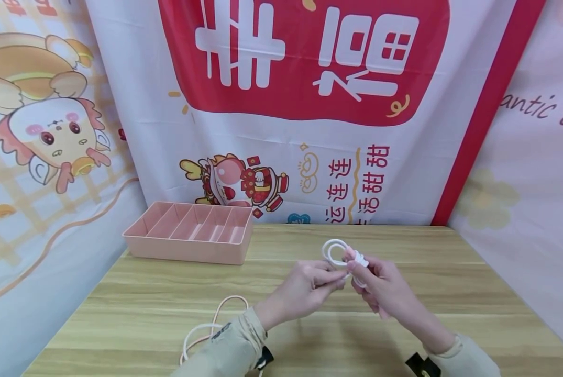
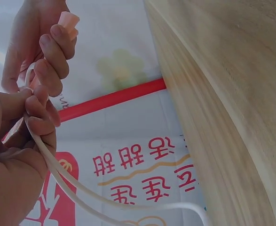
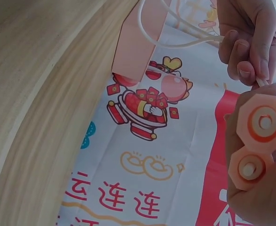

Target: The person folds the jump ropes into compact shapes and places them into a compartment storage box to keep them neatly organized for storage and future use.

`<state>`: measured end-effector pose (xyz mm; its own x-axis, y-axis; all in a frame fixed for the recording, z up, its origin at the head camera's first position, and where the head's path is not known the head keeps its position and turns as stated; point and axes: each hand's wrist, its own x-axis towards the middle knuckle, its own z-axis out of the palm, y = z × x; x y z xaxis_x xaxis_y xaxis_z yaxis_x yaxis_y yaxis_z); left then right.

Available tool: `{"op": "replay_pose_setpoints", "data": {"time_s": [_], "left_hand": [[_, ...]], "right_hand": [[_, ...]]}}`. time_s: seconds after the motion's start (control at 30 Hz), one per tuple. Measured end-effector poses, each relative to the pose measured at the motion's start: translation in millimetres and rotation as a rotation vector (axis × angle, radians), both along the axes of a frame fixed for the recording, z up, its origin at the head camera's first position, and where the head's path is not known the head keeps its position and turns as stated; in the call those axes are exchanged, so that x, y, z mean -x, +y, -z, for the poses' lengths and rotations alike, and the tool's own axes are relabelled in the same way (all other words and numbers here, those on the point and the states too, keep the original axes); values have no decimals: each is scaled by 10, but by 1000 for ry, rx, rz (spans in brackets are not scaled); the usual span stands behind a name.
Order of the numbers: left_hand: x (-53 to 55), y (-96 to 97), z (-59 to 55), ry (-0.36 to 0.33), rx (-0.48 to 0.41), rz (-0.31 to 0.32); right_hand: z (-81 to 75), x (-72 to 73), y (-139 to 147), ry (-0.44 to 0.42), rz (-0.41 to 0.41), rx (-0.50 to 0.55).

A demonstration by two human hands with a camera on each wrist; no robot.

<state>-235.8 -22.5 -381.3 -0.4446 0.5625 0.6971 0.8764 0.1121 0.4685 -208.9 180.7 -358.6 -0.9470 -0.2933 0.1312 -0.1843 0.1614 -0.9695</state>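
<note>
My right hand [image 1: 387, 288] grips two pink octagonal handles [image 3: 247, 108] of a jump rope, lying side by side. Their round ends face the right wrist camera. White cord [image 1: 335, 241] circles the handles and stands out in a loop above the fingers. My left hand [image 1: 305, 288] meets the right at the handles and pinches the cord between thumb and fingertips. Two strands [image 2: 72, 181] run down from the left hand. More of the cord [image 1: 201, 326] lies on the table by the left sleeve, which hides part of it.
At the back left of the wooden table [image 1: 135, 303] stands a pink tray [image 1: 187, 250] with several compartments. Printed cloth [image 1: 286, 136] hangs behind the table and along both sides. A dark band [image 1: 422, 364] shows at the right wrist.
</note>
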Motion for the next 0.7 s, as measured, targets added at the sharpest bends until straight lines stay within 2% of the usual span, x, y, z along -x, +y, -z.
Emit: {"op": "replay_pose_setpoints", "data": {"time_s": [0.23, 0.4, 0.57, 0.7], "left_hand": [[4, -11, -18, 4, 38, -26], [30, -28, -16, -29, 47, -41], [72, -44, -1, -34, 44, -64], [115, -78, 9, -79, 26, -56]], "right_hand": [[-16, 4, 27, 35, 43, -5], [-37, 5, 54, 87, 59, 18], [-56, -15, 72, 131, 37, 77], [-73, -24, 82, 149, -7, 106]]}}
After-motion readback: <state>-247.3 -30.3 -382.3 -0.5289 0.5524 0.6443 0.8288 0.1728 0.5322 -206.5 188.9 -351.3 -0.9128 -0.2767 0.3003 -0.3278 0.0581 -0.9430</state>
